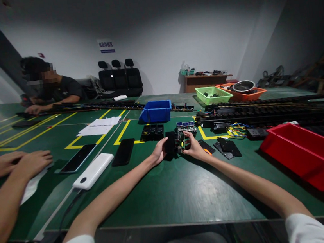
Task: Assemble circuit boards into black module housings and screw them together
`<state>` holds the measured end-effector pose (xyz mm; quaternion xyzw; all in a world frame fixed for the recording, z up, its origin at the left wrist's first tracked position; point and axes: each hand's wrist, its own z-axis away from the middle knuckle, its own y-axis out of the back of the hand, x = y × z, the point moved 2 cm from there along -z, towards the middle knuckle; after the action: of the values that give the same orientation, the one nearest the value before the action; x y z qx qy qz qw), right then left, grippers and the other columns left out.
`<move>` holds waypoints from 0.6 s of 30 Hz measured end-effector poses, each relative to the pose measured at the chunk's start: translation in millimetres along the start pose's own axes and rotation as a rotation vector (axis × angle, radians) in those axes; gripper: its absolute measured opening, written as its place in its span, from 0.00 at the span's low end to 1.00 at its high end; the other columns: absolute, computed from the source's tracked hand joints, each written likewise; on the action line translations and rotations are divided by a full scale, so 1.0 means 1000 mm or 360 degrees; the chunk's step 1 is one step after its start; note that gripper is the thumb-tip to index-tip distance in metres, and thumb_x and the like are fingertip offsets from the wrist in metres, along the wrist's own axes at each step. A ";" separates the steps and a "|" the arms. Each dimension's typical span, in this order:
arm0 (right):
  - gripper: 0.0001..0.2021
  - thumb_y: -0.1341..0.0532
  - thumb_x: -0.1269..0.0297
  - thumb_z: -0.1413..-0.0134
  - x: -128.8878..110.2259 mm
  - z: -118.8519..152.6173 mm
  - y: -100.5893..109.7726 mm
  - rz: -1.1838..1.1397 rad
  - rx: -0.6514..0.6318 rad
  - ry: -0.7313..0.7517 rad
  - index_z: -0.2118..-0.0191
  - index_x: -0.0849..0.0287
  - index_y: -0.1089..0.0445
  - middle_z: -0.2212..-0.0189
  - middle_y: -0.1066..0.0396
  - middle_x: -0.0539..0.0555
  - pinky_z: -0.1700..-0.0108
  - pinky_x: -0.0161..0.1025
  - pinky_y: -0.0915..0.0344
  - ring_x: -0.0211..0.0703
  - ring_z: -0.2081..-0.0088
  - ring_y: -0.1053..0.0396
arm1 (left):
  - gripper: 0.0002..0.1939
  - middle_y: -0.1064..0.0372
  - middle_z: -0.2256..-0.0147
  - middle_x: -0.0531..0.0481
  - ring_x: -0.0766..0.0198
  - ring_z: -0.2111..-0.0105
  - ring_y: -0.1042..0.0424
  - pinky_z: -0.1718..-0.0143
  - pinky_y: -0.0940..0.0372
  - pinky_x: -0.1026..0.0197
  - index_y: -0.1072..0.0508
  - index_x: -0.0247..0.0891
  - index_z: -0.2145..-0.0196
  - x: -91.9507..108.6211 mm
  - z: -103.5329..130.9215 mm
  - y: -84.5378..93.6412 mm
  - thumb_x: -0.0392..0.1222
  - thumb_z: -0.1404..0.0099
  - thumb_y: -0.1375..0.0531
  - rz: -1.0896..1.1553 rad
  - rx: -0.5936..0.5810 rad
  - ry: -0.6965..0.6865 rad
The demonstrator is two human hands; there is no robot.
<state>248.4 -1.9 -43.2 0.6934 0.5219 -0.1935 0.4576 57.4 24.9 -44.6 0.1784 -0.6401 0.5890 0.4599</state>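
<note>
Near the middle of the green table, my left hand (160, 151) grips a black part (170, 145) from its left side. My right hand (194, 146) has its thumb and fingers on a small circuit board assembly (180, 143) that stands right against the black part. Just behind them sit a row of small modules with bluish tops (186, 126) and a black module tray (152, 132). Flat black plates (229, 146) and an orange-marked piece (206, 146) lie to the right of my right hand.
A red bin (308, 158) stands at the right, a blue bin (157, 112) behind the hands. Phones and a white power bank (93, 171) lie left. Long black assemblies (255, 114) with wires are back right. Another person's hands (22, 166) rest at far left; a person sits beyond.
</note>
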 end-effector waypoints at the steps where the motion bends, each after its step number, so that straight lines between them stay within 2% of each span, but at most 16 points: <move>1: 0.43 0.35 0.72 0.64 0.000 0.001 0.000 -0.0006 0.0000 -0.0003 0.39 0.54 0.51 0.42 0.44 0.61 0.60 0.41 0.32 0.41 0.62 0.33 | 0.15 0.24 0.63 0.43 0.62 0.68 0.25 0.67 0.29 0.62 0.28 0.31 0.56 0.000 0.000 0.000 0.43 0.38 0.40 0.0004 0.0009 -0.0007; 7: 0.42 0.36 0.71 0.63 -0.002 0.002 -0.002 -0.0082 -0.0018 -0.0039 0.39 0.53 0.52 0.42 0.46 0.61 0.66 0.37 0.32 0.40 0.63 0.32 | 0.16 0.24 0.61 0.41 0.61 0.66 0.24 0.65 0.29 0.61 0.28 0.30 0.55 0.000 0.002 -0.003 0.43 0.37 0.42 0.0032 -0.0015 0.0030; 13: 0.42 0.34 0.71 0.64 -0.003 0.002 0.000 -0.0033 0.0029 -0.0053 0.40 0.52 0.50 0.44 0.45 0.61 0.63 0.39 0.31 0.39 0.64 0.33 | 0.18 0.24 0.61 0.41 0.60 0.65 0.24 0.63 0.29 0.61 0.27 0.30 0.54 0.001 0.000 -0.001 0.46 0.36 0.44 0.0052 -0.0093 0.0090; 18: 0.43 0.34 0.70 0.64 -0.001 0.001 0.000 -0.0077 0.0026 -0.0094 0.39 0.51 0.51 0.44 0.45 0.61 0.66 0.37 0.31 0.39 0.64 0.33 | 0.19 0.24 0.64 0.42 0.62 0.69 0.25 0.65 0.29 0.62 0.26 0.29 0.57 0.000 -0.004 0.004 0.47 0.36 0.44 0.0128 -0.0110 0.0140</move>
<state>248.1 -3.4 -43.6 0.6783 0.5232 -0.2291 0.4623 55.7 29.4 -47.2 0.1105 -0.6458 0.5919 0.4694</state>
